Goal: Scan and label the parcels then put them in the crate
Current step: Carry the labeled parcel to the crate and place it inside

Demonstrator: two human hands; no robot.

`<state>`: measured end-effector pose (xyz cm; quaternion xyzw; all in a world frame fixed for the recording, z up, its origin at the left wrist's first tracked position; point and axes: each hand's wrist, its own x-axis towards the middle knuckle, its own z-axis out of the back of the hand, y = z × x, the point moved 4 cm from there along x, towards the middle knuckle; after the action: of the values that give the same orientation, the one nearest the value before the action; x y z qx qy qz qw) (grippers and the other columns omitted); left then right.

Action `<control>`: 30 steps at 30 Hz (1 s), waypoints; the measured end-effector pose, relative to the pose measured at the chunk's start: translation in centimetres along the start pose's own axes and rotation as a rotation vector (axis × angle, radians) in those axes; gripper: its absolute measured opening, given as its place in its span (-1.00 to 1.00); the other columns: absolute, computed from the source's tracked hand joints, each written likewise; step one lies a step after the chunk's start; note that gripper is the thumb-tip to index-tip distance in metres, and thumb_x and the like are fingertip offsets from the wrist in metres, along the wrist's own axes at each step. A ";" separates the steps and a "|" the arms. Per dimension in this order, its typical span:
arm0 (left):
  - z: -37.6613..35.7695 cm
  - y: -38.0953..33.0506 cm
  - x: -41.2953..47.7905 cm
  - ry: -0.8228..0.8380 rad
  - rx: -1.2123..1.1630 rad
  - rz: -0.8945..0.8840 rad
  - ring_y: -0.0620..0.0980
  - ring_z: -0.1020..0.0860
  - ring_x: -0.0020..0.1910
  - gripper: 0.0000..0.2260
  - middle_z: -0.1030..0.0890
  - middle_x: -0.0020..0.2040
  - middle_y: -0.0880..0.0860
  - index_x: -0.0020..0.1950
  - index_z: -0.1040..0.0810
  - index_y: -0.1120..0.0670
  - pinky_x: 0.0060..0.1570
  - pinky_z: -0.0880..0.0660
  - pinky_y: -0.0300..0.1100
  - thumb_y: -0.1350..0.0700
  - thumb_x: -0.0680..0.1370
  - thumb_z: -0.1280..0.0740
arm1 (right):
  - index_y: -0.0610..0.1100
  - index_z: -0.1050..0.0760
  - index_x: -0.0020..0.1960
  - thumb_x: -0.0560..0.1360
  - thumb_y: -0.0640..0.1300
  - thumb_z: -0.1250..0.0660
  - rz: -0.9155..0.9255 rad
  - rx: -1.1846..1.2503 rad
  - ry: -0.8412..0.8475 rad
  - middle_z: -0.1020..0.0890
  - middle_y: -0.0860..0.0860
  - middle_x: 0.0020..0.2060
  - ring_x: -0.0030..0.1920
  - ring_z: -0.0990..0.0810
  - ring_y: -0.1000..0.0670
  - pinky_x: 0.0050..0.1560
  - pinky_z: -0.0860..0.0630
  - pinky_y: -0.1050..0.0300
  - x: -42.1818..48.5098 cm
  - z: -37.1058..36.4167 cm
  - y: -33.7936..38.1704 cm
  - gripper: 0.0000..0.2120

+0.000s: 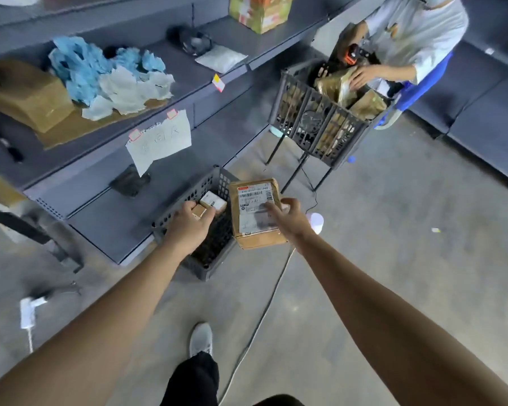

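Head view gives us three parcels: our left hand (188, 225) curls round a small brown parcel (199, 211) above the dark floor crate (206, 269), a second small parcel (213, 201) lies inside it, and our right hand (289, 219) grips a larger labelled parcel (254, 206) just beside its rim. We count two crates, the raised crate (314, 124) standing by grey shelves (100, 218) on concrete floor (393, 244).
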<state>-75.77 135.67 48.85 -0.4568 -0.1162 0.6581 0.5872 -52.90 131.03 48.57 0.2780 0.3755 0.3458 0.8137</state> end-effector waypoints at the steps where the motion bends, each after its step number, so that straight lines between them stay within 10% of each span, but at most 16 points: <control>1: 0.0 0.2 1.5 -0.006 0.013 0.027 0.19 -0.38 0.34 -0.45 -0.37 0.40 0.17 0.45 -0.27 0.09 0.25 -0.34 0.02 -0.22 0.59 -0.16 | -0.09 -0.29 0.40 0.53 0.23 -0.31 0.006 -0.024 0.024 -0.58 -0.11 0.11 0.01 -0.56 -0.11 -0.05 -0.45 0.11 1.8 -0.4 0.7 -0.42; 10: -2.5 2.5 11.6 -0.134 -0.085 0.185 0.31 -0.49 0.18 -0.27 -0.51 0.21 0.36 0.24 -0.46 0.24 0.13 -0.45 0.17 -0.36 0.41 -0.16 | -0.13 -0.26 0.39 0.50 0.20 -0.39 0.133 -0.176 0.317 -0.54 0.03 0.09 -0.14 -0.57 0.16 -0.23 -0.51 0.28 15.5 -5.9 2.4 -0.36; 16: -7.5 5.9 15.8 -0.287 -0.134 0.349 0.27 -0.48 0.22 -0.38 -0.48 0.30 0.22 0.31 -0.41 0.15 0.17 -0.46 0.19 -0.33 0.50 -0.18 | -0.11 -0.40 0.29 0.18 0.62 -0.30 0.212 -0.380 0.503 -0.65 0.00 0.01 -0.08 -0.66 0.00 -0.26 -0.57 0.19 26.3 -11.6 -1.2 -0.02; 22: -15.2 12.1 22.7 -0.380 -0.224 0.435 0.23 -0.45 0.26 -0.40 -0.46 0.32 0.19 0.39 -0.34 0.09 0.21 -0.43 0.19 -0.31 0.52 -0.13 | -0.04 -0.34 0.34 0.39 0.26 -0.44 0.235 -0.483 0.610 -0.58 0.05 0.14 -0.07 -0.61 0.06 0.08 -0.58 0.07 33.6 -20.0 -5.5 -0.34; 30: -24.2 24.3 31.2 -0.369 -0.231 0.535 0.20 -0.32 0.40 -0.45 -0.29 0.46 0.15 0.50 -0.20 0.00 0.31 -0.35 0.18 -0.23 0.59 -0.11 | 0.04 -0.33 0.41 0.39 0.22 -0.47 0.468 -0.839 0.853 -0.55 0.06 0.17 0.05 -0.57 0.02 -0.08 -0.48 0.15 42.3 -32.0 -15.0 -0.31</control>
<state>-70.75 146.87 4.16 -0.4075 -0.1703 0.8428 0.3075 -53.05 160.72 2.18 -0.1513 0.4283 0.7120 0.5355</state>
